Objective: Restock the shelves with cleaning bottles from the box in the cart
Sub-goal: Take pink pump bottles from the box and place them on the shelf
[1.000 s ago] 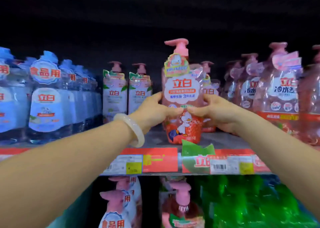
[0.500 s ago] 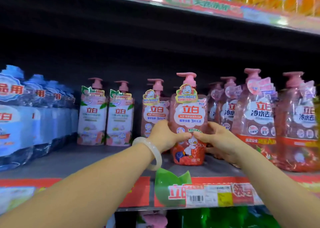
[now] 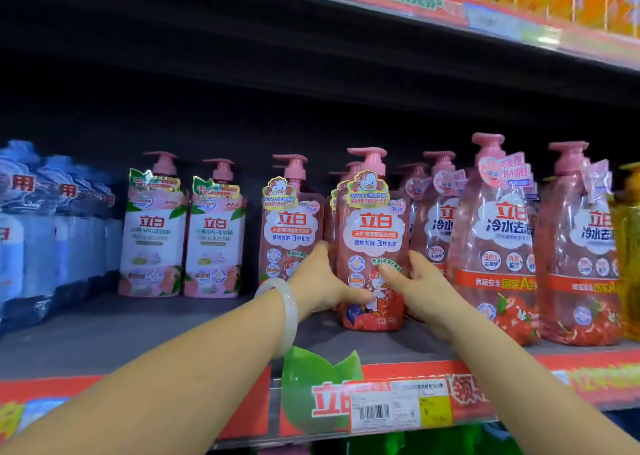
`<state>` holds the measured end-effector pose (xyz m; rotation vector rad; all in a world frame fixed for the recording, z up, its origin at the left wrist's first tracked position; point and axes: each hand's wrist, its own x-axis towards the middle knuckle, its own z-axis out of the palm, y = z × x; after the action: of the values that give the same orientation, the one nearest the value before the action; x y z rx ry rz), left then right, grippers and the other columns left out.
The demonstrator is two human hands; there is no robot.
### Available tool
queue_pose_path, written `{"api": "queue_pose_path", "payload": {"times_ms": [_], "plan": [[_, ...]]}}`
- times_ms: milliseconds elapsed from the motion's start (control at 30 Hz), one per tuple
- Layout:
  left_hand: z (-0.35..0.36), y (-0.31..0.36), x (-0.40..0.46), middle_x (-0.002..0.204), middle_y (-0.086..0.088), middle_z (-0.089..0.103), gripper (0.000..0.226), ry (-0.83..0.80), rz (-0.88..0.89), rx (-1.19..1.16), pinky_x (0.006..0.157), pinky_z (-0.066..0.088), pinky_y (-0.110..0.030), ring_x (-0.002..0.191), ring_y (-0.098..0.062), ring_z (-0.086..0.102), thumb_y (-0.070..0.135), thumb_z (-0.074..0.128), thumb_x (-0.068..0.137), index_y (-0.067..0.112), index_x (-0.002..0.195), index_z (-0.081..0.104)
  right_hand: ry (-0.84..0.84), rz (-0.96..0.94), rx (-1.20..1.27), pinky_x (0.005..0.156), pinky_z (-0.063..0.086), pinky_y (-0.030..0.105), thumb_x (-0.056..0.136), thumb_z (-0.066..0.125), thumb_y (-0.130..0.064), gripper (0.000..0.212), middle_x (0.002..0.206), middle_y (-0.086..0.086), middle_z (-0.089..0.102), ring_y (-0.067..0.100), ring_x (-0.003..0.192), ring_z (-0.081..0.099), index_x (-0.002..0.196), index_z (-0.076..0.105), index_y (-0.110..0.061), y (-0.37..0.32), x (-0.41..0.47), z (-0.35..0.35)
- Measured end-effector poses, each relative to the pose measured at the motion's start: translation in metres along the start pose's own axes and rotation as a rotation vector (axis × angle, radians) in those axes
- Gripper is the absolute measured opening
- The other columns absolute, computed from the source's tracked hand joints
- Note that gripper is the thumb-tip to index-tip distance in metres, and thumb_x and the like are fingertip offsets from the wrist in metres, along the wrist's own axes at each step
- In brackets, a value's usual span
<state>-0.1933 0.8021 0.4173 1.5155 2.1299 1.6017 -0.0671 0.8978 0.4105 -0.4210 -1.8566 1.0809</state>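
My left hand [image 3: 320,286] and right hand [image 3: 414,283] clamp the lower body of one pink pump bottle [image 3: 372,246] from either side, thumbs laid across its front label, fingers wrapped round the back and out of sight. The bottle stands at frame centre, base down on the grey shelf board [image 3: 138,326], well back from the front edge. Its long axis is vertical; the pump spout points toward the right of the frame and the label faces me.

Hidden or unclear: my palms cover the bottle's lower flanks. Further bottles of the same kind stand directly behind it; only their pump heads and label edges show, so I cannot count them. A matching bottle [image 3: 289,226] stands just to its left, partly covered by my left hand. At the left edge, blue-labelled bottles [image 3: 41,233] are blurred and cut off. At the right edge, a yellow bottle [image 3: 628,246] is cropped. The upper shelf's goods in the upper right are smeared beyond reading.

Materials: the held bottle is translucent pink plastic, rounded in the shoulders, with a glossy label bearing a white cloud shape and a cartoon duck. Two white-and-pink bottles [image 3: 152,233] stand left of centre. Larger clear pink bottles [image 3: 498,240] stand to the right, close beside my right hand. A smooth pale bangle [image 3: 285,312] circles my left wrist. A red price strip [image 3: 398,402] with barcode tag fronts the shelf.
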Motion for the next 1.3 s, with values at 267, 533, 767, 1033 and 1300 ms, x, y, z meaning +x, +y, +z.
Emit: {"api": "queue_pose_path", "payload": {"times_ms": [267,533,767,1033,1300], "plan": [[0.001,0.000,0.000,0.119,-0.006,0.062,0.089,-0.022,0.003,-0.025,0.096,0.051,-0.043,0.109,-0.022,0.061,0.019,0.090,0.056,0.013,0.128,0.037,-0.007,0.025,-0.014,0.096,0.050,0.047,0.093,0.056,-0.020,0.039,0.124,0.010,0.059,0.025,0.110,0.060,0.129,0.043,-0.008,-0.001,-0.003,0.001],[0.003,0.003,0.001,0.115,-0.005,0.066,0.063,-0.096,-0.096,-0.050,0.093,0.052,-0.041,0.105,-0.023,0.063,0.020,0.086,0.065,0.012,0.118,0.053,-0.022,0.056,-0.014,0.097,0.049,0.048,0.094,0.055,-0.020,0.038,0.125,0.010,0.059,0.026,0.111,0.060,0.128,0.043,-0.009,-0.003,-0.004,-0.001],[0.001,0.007,-0.005,0.117,-0.004,0.066,0.052,-0.147,-0.082,-0.036,0.092,0.052,-0.036,0.102,-0.020,0.063,0.019,0.081,0.072,0.013,0.117,0.056,-0.029,0.079,-0.016,0.097,0.049,0.049,0.094,0.055,-0.021,0.038,0.126,0.010,0.059,0.026,0.112,0.060,0.129,0.042,-0.010,0.001,-0.001,-0.002],[-0.012,0.020,-0.021,0.115,0.003,0.064,0.067,-0.165,0.010,0.187,0.092,0.049,-0.028,0.100,-0.013,0.061,0.035,0.086,0.062,0.008,0.116,0.057,0.161,-0.199,-0.442,0.097,0.038,0.029,0.087,0.064,-0.020,0.052,0.129,0.012,0.055,0.025,0.120,0.051,0.132,0.045,-0.005,-0.013,-0.018,-0.004],[-0.098,0.034,-0.103,0.119,-0.016,0.061,0.047,-0.014,0.256,1.008,0.087,0.045,-0.037,0.110,-0.033,0.056,0.032,0.067,0.083,0.006,0.119,0.056,0.006,-0.523,-0.829,0.097,0.036,0.036,0.085,0.063,-0.023,0.044,0.124,0.021,0.057,0.034,0.118,0.050,0.124,0.056,-0.003,-0.105,-0.063,0.069]]}}
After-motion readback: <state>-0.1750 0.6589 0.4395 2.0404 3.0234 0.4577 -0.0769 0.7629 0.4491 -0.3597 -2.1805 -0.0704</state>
